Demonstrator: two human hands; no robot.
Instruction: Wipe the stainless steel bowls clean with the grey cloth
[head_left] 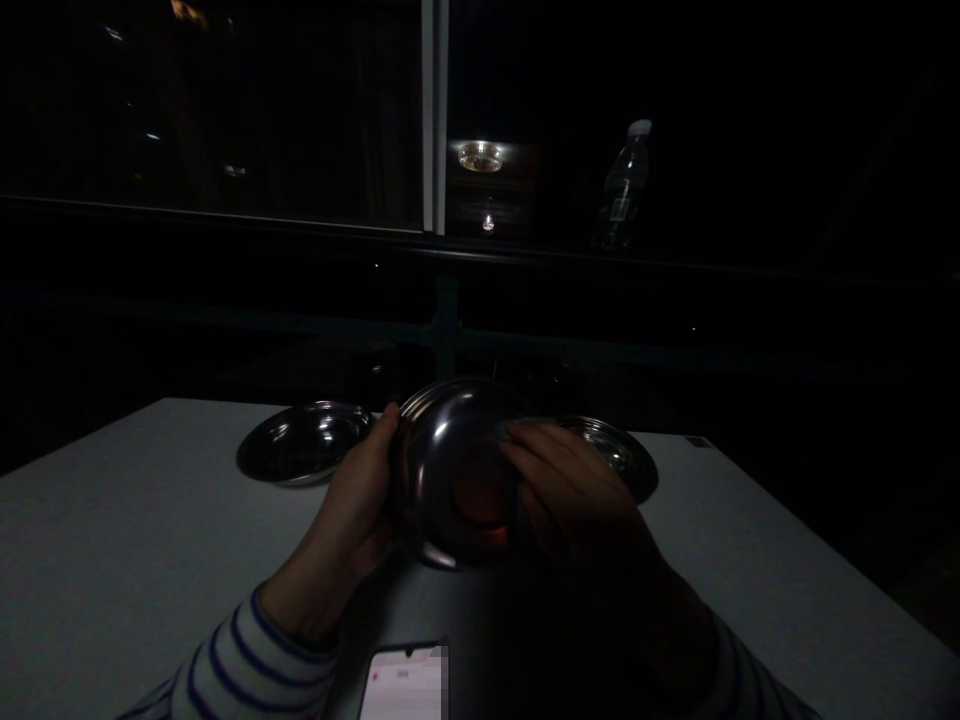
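In the head view, the left hand (358, 490) is curled around the near-left side of a shiny stainless-steel bowl (442, 440), thumb on the rim, gripping it. The right hand (574, 475) is partly closed at the bowl's right side, its fingertips against the metal; whether it also has hold of something is too dark to tell. The bowl is held up tilted above the middle of the table, between the two hands. Handling it well, I judge, calls for a firm left grip on the rim and light, even right-hand contact, since polished metal may slip.

The white tabletop (150, 550) carries a shallow steel dish (274, 455) on the left and a second steel dish (637, 470) on the right, partly behind the right hand. A lit smartphone (397, 690) lies near the front edge, by the striped left sleeve (247, 655). The room is dim: beyond the table are a pale window bar (435, 120), a glowing ornate lamp (480, 156) and a clear plastic bottle (626, 185) with a white cap.
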